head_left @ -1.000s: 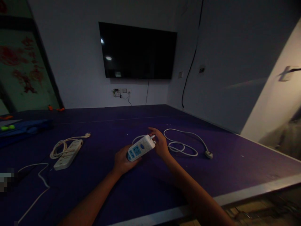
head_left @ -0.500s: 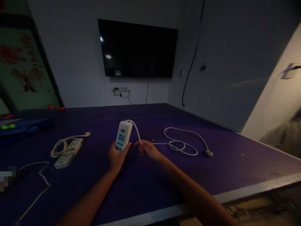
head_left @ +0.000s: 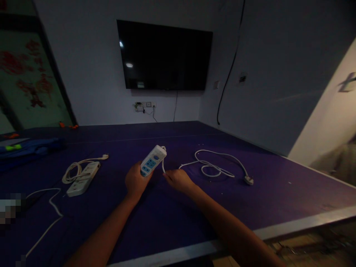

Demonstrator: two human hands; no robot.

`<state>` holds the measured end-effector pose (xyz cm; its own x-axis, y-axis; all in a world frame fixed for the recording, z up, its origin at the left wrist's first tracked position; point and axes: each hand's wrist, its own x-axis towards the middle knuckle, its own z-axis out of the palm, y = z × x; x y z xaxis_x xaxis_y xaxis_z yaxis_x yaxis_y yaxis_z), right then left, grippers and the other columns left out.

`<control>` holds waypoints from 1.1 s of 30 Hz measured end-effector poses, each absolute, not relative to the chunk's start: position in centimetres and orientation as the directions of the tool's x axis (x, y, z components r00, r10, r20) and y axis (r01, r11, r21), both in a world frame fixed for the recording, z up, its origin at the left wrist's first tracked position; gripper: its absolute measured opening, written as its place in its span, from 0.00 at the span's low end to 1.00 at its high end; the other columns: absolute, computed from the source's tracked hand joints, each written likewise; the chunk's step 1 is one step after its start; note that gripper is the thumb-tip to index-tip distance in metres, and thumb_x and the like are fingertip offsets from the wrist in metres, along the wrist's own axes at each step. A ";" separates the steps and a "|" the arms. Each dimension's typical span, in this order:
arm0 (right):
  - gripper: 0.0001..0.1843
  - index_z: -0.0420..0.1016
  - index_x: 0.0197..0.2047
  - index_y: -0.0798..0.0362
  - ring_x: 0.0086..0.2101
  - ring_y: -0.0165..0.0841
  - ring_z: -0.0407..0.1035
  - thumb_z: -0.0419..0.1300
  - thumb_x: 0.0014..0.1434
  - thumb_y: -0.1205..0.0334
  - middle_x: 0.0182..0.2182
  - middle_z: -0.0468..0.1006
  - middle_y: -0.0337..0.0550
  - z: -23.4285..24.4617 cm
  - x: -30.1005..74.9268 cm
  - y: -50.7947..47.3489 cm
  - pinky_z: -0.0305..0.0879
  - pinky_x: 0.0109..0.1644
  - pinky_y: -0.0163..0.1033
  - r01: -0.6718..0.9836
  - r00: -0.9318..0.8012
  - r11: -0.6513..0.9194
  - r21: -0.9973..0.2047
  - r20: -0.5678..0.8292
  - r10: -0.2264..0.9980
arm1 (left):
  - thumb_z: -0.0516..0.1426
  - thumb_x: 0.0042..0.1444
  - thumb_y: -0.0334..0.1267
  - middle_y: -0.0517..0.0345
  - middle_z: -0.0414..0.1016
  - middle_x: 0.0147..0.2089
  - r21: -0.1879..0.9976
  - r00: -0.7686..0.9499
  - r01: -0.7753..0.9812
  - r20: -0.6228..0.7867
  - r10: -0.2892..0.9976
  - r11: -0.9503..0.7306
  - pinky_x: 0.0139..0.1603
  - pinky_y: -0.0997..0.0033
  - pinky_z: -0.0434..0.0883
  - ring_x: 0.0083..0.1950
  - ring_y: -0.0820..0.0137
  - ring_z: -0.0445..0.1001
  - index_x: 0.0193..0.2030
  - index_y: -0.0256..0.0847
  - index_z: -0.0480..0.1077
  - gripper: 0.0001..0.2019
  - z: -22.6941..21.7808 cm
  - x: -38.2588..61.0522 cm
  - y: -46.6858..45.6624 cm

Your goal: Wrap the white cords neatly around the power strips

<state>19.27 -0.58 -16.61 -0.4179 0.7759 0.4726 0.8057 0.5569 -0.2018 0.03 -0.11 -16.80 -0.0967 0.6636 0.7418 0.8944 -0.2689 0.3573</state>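
My left hand [head_left: 135, 182] grips the near end of a white power strip with blue sockets [head_left: 151, 161], held tilted above the purple table [head_left: 167, 211]. Its white cable [head_left: 214, 168] leaves the far end of the strip, bends down into my right hand [head_left: 178, 180], which pinches it, then runs right in loose loops to a plug [head_left: 248, 180] lying on the table.
A second white power strip with a coiled cord [head_left: 82, 175] lies at the left. Another thin white cord [head_left: 47, 207] trails near the left edge. A blue object [head_left: 30, 146] sits at the far left. A dark TV [head_left: 165, 55] hangs on the wall; the table's front edge [head_left: 292, 226] is pale.
My left hand lifted the strip upright, then tilted it to the right. My right hand moved from the strip's end down along the cable and now pinches it lower.
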 end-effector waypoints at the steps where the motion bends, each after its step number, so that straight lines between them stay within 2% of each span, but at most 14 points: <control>1: 0.18 0.72 0.27 0.53 0.24 0.32 0.69 0.50 0.63 0.56 0.23 0.76 0.46 -16.5 19.3 -0.7 0.54 0.29 0.34 0.800 -0.439 0.577 -0.166 0.496 0.750 | 0.56 0.50 0.49 0.46 0.75 0.40 0.294 -0.035 0.912 0.752 0.659 -0.287 0.39 0.65 0.66 0.41 0.58 0.73 0.48 0.37 0.67 0.22 -16.8 -0.3 0.0; 6: 0.18 0.74 0.29 0.53 0.25 0.31 0.68 0.49 0.63 0.54 0.25 0.76 0.47 -15.9 19.7 -1.2 0.56 0.29 0.34 0.761 -0.530 0.648 0.005 0.581 0.618 | 0.56 0.50 0.44 0.46 0.73 0.49 0.031 0.257 0.916 0.722 0.643 -0.401 0.45 0.58 0.63 0.47 0.55 0.69 0.50 0.40 0.68 0.21 -16.5 -1.0 0.2; 10: 0.19 0.74 0.30 0.53 0.27 0.31 0.68 0.51 0.61 0.50 0.27 0.75 0.46 -15.0 21.0 -1.1 0.59 0.31 0.34 0.705 -0.495 0.709 -0.010 0.710 0.502 | 0.57 0.49 0.38 0.47 0.72 0.49 -0.044 0.351 0.885 0.717 0.603 -0.464 0.52 0.54 0.58 0.50 0.55 0.67 0.52 0.41 0.67 0.21 -16.1 -0.6 -0.1; 14: 0.18 0.75 0.32 0.53 0.29 0.31 0.68 0.56 0.57 0.46 0.28 0.74 0.45 -14.0 22.5 -1.1 0.60 0.32 0.34 0.684 -0.348 0.721 -0.111 0.819 0.457 | 0.58 0.48 0.40 0.46 0.72 0.49 -0.085 0.443 0.841 0.676 0.589 -0.535 0.54 0.53 0.57 0.50 0.56 0.67 0.53 0.39 0.64 0.24 -15.9 -0.3 -0.3; 19: 0.20 0.75 0.33 0.53 0.30 0.31 0.68 0.64 0.48 0.44 0.28 0.75 0.43 -13.3 23.2 -0.8 0.62 0.33 0.35 0.617 -0.279 0.743 -0.261 0.810 0.516 | 0.59 0.43 0.40 0.46 0.72 0.46 -0.065 0.574 0.752 0.554 0.602 -0.656 0.49 0.58 0.63 0.48 0.57 0.68 0.50 0.37 0.65 0.25 -15.8 -0.1 -0.5; 22: 0.19 0.76 0.29 0.53 0.27 0.31 0.68 0.67 0.42 0.45 0.26 0.75 0.42 -13.4 23.1 -0.3 0.62 0.32 0.34 0.556 -0.261 0.737 -0.384 0.762 0.593 | 0.59 0.41 0.38 0.46 0.72 0.46 -0.015 0.588 0.729 0.526 0.614 -0.685 0.49 0.59 0.64 0.47 0.57 0.70 0.49 0.38 0.65 0.25 -15.9 0.0 -0.7; 25: 0.20 0.76 0.27 0.54 0.25 0.30 0.67 0.68 0.39 0.46 0.23 0.75 0.41 -13.7 23.1 0.3 0.61 0.29 0.34 0.479 -0.188 0.671 -0.565 0.681 0.707 | 0.59 0.40 0.38 0.45 0.71 0.46 0.009 0.607 0.703 0.514 0.606 -0.711 0.49 0.59 0.65 0.47 0.57 0.70 0.49 0.38 0.65 0.25 -15.9 0.2 -0.9; 29: 0.20 0.76 0.24 0.55 0.21 0.27 0.63 0.65 0.43 0.45 0.20 0.73 0.39 -14.1 23.2 0.8 0.56 0.24 0.33 0.327 -0.195 0.558 -0.762 0.524 0.829 | 0.58 0.42 0.40 0.46 0.71 0.45 0.014 0.663 0.641 0.493 0.563 -0.767 0.48 0.60 0.66 0.46 0.57 0.71 0.47 0.38 0.66 0.22 -16.0 0.7 -1.5; 33: 0.23 0.76 0.24 0.56 0.16 0.23 0.52 0.58 0.50 0.42 0.13 0.62 0.33 -14.3 22.9 1.1 0.46 0.20 0.31 0.261 -0.212 0.492 -0.831 0.448 0.869 | 0.58 0.40 0.40 0.47 0.71 0.45 0.052 0.639 0.621 0.544 0.543 -0.782 0.48 0.60 0.67 0.47 0.58 0.71 0.48 0.40 0.65 0.24 -16.4 1.0 -1.9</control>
<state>22.89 1.13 -14.25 -0.2119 0.8687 0.4478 0.2608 0.4918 -0.8307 1.03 -1.89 -16.41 0.6393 0.5432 0.5443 0.6207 -0.7823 0.0516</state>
